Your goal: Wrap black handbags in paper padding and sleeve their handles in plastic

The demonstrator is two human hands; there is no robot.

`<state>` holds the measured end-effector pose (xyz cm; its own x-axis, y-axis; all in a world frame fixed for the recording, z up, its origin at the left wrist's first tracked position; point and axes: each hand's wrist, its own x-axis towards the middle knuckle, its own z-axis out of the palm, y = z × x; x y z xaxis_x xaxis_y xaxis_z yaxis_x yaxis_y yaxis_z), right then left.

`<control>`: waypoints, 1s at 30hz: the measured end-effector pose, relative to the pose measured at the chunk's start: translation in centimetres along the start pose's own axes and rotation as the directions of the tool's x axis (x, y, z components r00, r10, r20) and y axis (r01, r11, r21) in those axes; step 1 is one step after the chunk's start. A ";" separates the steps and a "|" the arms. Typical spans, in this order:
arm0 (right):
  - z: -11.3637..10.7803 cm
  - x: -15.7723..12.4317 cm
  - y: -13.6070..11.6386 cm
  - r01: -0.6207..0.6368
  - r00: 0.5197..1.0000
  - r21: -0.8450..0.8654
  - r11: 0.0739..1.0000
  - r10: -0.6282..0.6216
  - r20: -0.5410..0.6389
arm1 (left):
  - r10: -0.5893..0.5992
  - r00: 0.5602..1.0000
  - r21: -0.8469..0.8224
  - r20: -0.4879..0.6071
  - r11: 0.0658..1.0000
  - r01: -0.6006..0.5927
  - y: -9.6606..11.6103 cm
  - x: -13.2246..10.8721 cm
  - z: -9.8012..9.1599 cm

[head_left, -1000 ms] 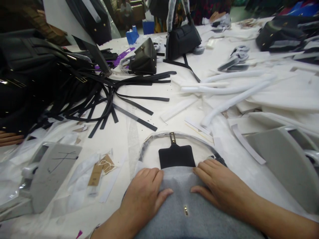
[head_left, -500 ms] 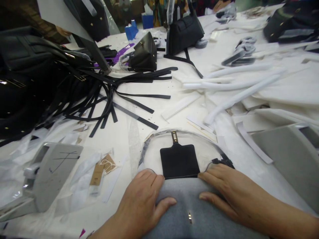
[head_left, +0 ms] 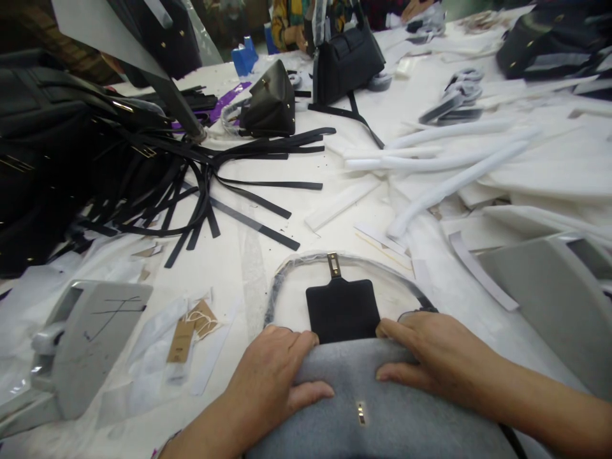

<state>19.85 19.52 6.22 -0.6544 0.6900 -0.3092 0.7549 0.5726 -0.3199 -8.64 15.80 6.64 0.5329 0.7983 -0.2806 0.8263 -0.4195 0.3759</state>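
Head cam: grey bag (head_left: 335,395) at btm ctr of frame. L hand (head_left: 275,373) & R hand (head_left: 433,350) each grip its top edge, fingers over, thumb on near face. Blk flap (head_left: 343,310) w/ gold-tone fitting (head_left: 333,264) lies just above, inside wrapped handle (head_left: 278,280). Blk straps (head_left: 210,156) on white table (head_left: 224,268), upper L; brown tags (head_left: 180,341), lower L.
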 end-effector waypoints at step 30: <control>-0.4 -0.2 -1.1 0.065 0.996 -0.148 0.987 -0.073 -0.048 | 0.200 0.973 0.063 -0.119 0.979 -0.193 3.8 -3.1 4.0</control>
<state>19.15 18.96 6.97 -0.7051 0.6667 -0.2417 0.7086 0.6756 -0.2037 -6.47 9.99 5.38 0.6616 0.7442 -0.0925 0.7175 -0.5923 0.3666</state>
